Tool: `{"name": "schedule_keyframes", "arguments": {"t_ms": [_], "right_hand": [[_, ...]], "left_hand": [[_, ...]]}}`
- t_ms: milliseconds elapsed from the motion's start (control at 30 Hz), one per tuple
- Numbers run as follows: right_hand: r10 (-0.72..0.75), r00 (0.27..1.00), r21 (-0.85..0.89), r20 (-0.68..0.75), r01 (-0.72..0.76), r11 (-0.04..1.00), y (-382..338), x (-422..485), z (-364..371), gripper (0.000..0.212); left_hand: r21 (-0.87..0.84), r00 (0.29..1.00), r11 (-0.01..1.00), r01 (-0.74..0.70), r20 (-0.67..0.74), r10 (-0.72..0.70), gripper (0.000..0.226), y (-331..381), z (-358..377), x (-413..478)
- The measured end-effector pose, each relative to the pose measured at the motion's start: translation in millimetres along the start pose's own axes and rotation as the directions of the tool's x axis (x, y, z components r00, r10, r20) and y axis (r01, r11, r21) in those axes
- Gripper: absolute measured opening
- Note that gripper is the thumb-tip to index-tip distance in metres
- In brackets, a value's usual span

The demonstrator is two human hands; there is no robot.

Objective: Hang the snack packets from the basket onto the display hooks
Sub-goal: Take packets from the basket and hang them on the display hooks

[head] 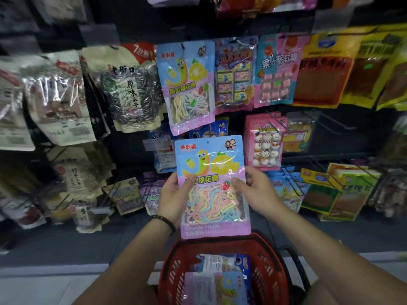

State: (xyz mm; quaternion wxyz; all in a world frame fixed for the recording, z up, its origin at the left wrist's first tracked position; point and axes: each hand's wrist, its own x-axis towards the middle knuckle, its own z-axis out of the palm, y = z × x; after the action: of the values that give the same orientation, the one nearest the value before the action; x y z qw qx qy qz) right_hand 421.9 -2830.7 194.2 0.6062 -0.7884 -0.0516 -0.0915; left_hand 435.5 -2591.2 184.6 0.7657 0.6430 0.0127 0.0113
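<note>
I hold a blue and pink snack packet (pixel 212 172) of coloured candy strips upright in front of the display, above the basket. My left hand (pixel 174 194) grips its left edge with the thumb on the front. On the other edge my right hand (pixel 253 188) grips the same way. An identical packet (pixel 187 84) hangs on a display hook straight above it. The red basket (pixel 268 267) stands below my arms and has more packets (pixel 220 280) lying inside.
Packets hang in rows all over the dark rack: seed bags (pixel 130 89) at the left, pink sweet packs (pixel 277 71) and yellow packs (pixel 326 69) at the right. A bare hook (pixel 334 125) sticks out at mid right. Lower packets crowd the bottom shelf.
</note>
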Motion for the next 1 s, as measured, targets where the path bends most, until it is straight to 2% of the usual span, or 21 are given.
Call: {"name": "schedule_keyframes", "arguments": {"t_ms": [100, 300, 433, 500, 600, 633, 767, 833, 900, 1000], "right_hand": [[-0.052, 0.998, -0.050, -0.038, 0.050, 0.997, -21, 19, -4, 0.015], [-0.073, 0.992, 0.130, -0.106, 0.087, 0.988, -80, 63, -1, 0.015], [-0.114, 0.990, 0.133, -0.084, 0.124, 0.983, -116, 84, 1, 0.013], [-0.118, 0.988, 0.105, -0.098, 0.128, 0.986, -131, 96, 3, 0.014], [-0.102, 0.980, 0.031, -0.169, 0.109, 0.994, -153, 117, 4, 0.049], [-0.111, 0.974, 0.015, -0.196, 0.116, 0.993, -159, 124, 4, 0.051], [-0.177, 0.960, -0.007, -0.215, 0.180, 0.984, -190, 151, 7, 0.042], [-0.212, 0.946, -0.018, -0.247, 0.215, 0.977, -203, 165, 8, 0.035], [-0.228, 0.926, -0.044, -0.300, 0.225, 0.973, -212, 179, 8, 0.038], [-0.252, 0.897, -0.121, -0.364, 0.223, 0.967, -225, 198, 8, 0.046]], "left_hand": [[0.003, 1.000, 1.000, -0.018, 0.017, 0.018, 0.017, 13, -3, 11], [-0.036, 0.997, 0.997, -0.071, 0.027, 0.072, 0.025, 54, -4, 31], [-0.017, 0.991, 0.991, -0.131, -0.010, 0.131, 0.022, 98, -5, 51], [-0.023, 0.991, 0.990, -0.137, -0.009, 0.137, 0.019, 118, -4, 62], [0.013, 0.987, 0.987, -0.163, 0.006, 0.163, 0.020, 146, 0, 78], [0.017, 0.984, 0.983, -0.181, -0.003, 0.181, 0.023, 154, 2, 82], [0.036, 0.958, 0.958, -0.285, -0.024, 0.286, 0.051, 185, 11, 101], [0.059, 0.948, 0.949, -0.310, -0.054, 0.313, 0.038, 199, 14, 111], [0.076, 0.935, 0.938, -0.338, -0.083, 0.344, 0.026, 212, 16, 123], [0.142, 0.918, 0.921, -0.362, -0.119, 0.379, 0.041, 227, 17, 140]]}}
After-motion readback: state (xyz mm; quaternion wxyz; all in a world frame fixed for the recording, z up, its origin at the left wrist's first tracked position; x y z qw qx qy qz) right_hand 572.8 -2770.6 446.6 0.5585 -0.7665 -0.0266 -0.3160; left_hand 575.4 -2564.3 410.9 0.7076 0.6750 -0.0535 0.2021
